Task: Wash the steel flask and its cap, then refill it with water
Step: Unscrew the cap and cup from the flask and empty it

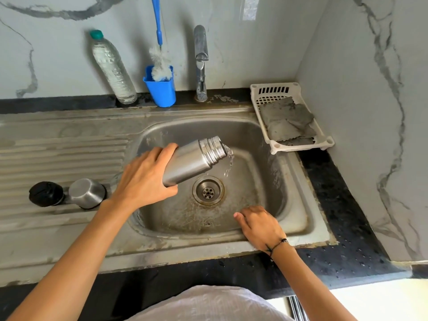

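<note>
Steel is tipping over the sink basin (266, 140): the left hand (143, 179) is grasping the flask (194, 158) round its base end, mouth angled down toward the basin's right side, and water is spilling from it just above the drain (208, 190); the right hand (259, 224) is resting loosely curled at the basin's front rim, holding nothing. The steel cup cap (86, 193) and the black stopper (45, 193) are sitting side by side on the ribbed drainboard (58, 154) at the left. A wet flask held only at its base could be slipping and knocking the basin; the two small caps could be getting nudged into the bowl. No brand or writing is showing legibly on the flask, the plastic bottle (111, 68) or the blue holder (161, 91) at the back edge.
</note>
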The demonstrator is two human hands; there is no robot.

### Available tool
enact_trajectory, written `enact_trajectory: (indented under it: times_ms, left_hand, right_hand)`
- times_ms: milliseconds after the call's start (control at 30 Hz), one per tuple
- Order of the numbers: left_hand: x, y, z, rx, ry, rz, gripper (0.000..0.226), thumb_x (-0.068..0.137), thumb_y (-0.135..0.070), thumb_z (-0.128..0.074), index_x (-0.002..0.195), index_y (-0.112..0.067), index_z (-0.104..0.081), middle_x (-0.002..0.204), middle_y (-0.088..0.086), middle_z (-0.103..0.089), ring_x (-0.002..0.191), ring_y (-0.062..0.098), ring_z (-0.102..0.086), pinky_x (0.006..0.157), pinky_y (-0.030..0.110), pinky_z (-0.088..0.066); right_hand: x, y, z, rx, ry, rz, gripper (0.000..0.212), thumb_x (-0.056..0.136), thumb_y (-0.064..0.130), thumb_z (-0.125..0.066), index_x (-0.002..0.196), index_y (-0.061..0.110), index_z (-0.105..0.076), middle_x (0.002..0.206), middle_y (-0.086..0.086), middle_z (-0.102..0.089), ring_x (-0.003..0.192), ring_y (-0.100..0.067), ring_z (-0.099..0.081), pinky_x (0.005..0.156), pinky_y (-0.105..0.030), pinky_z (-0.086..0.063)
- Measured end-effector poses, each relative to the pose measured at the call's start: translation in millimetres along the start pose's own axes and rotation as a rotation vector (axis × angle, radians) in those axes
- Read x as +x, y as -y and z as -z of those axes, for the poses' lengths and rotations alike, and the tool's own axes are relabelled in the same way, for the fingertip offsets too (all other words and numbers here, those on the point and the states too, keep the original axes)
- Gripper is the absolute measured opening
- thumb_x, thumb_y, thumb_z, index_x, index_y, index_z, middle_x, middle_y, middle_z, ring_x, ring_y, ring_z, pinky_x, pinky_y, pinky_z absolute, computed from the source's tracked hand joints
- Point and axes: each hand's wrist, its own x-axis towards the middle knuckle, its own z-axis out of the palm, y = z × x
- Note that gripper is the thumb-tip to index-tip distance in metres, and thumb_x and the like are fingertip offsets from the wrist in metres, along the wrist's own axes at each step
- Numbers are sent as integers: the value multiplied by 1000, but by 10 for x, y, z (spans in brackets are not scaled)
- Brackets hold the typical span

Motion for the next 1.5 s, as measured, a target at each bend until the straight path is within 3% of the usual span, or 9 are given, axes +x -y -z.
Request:
enact_trajectory:
  times_ms: [300, 533, 833, 1500]
  left_hand:
    - [-2, 15, -108, -26, 38, -11, 86, 61, -31, -78, 136, -17, -40, 113, 10, -60, 96, 33, -59, 70, 38, -49]
    - [-40, 59, -100, -25, 27, -32, 87, 61, -30, -78, 137, -18, -38, 115, 11, -60, 97, 35, -59, 72, 40, -50]
    - [-52, 70, -77, 12, 34, -35, 87, 60, -34, -77, 135, -22, -36, 115, 9, -59, 96, 34, -59, 70, 40, -51]
    - [-34, 82, -21, 73, 70, -23, 92, 64, -44, -74, 141, -23, -30, 119, 7, -59, 96, 28, -60, 72, 36, -51]
  right_hand:
    - [12, 22, 18, -19, 45, -32, 47, 100, 45, -24, 93, 13, -58, 101, -7, -62, 104, -24, -53, 86, -36, -44]
    - [10, 23, 18, 2, 48, -33, 38, 100, 45, -24, 80, 22, -46, 97, -6, -60, 100, -23, -53, 84, -36, -43]
    - [4, 4, 0, 18, 14, -25, 35, 100, 44, -25, 77, 23, -43, 96, -5, -60, 98, -23, -54, 81, -34, -43]
    - [6, -39, -38, 33, -14, 11, 43, 98, 48, -26, 79, 19, -50, 92, -2, -61, 94, -20, -54, 77, -34, -46]
